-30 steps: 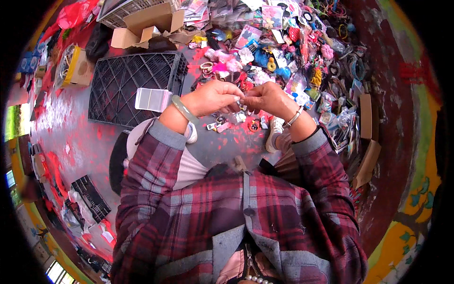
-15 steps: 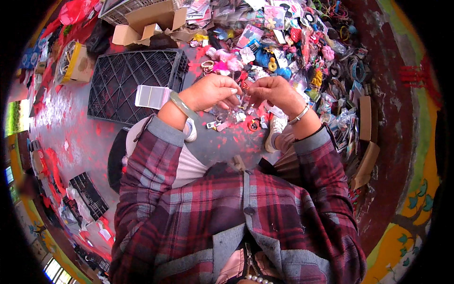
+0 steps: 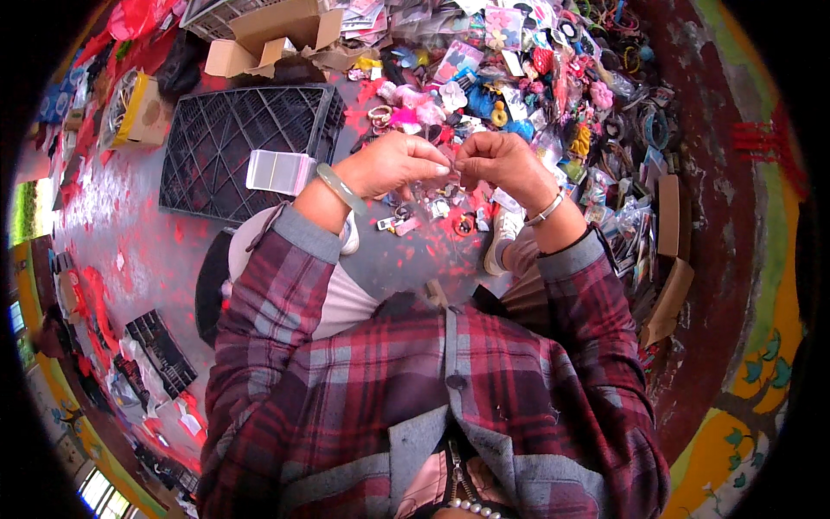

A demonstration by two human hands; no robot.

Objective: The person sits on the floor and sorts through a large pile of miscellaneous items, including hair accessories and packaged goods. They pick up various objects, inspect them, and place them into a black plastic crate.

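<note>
My left hand (image 3: 385, 166), with a pale bangle at its wrist, has thumb and fingers pinched together. Opposite it, my right hand (image 3: 508, 169) is closed in a pinch too. The fingertips of both hands nearly meet above the floor between my shoes. Whatever they hold is too small and blurred to make out. Below them lie small trinkets and a dark hair tie (image 3: 464, 224). Left of my left wrist, a banded stack of clear plastic sleeves (image 3: 278, 171) rests on an upturned black plastic crate (image 3: 203, 130).
A large heap of hair accessories and packets (image 3: 519, 78) spreads ahead and to the right. Open cardboard boxes (image 3: 285, 30) stand beyond the crate. Cardboard flaps (image 3: 668, 298) edge the heap at right. My white shoe (image 3: 506, 233) is beside the trinkets.
My hands have come closer together, with the left fingertips shifting right toward the right ones. The stack of sleeves and the crate stay put.
</note>
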